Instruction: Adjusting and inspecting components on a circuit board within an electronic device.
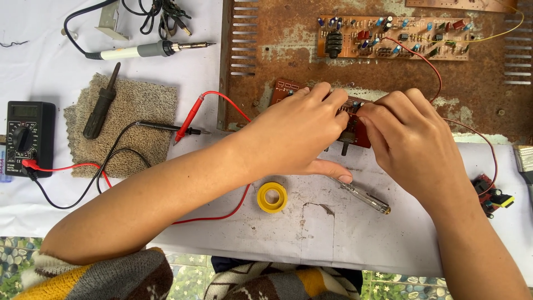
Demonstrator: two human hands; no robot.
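Both your hands are pinched on the small red board (355, 129), which sits at the near edge of the rusty chassis (388, 89): your left hand (294, 133) covers its left half with fingers curled over the top, and your right hand (411, 139) grips the right end, fingertips meeting the left ones. A black knob shaft sticks out below the board, between your hands.

The likeliest slip is strain on the red wire (438, 78) that runs from the long board (394, 36) down behind your right hand; tug or twist the small board and a solder joint may tear. Pressing hard on the components could bend their legs. The screwdriver (363, 195) lies just under your left thumb, so a sliding wrist could roll it away. The red probe (189, 122) lies beside the chassis edge, near your left forearm; a nudge could push its tip onto the metal.
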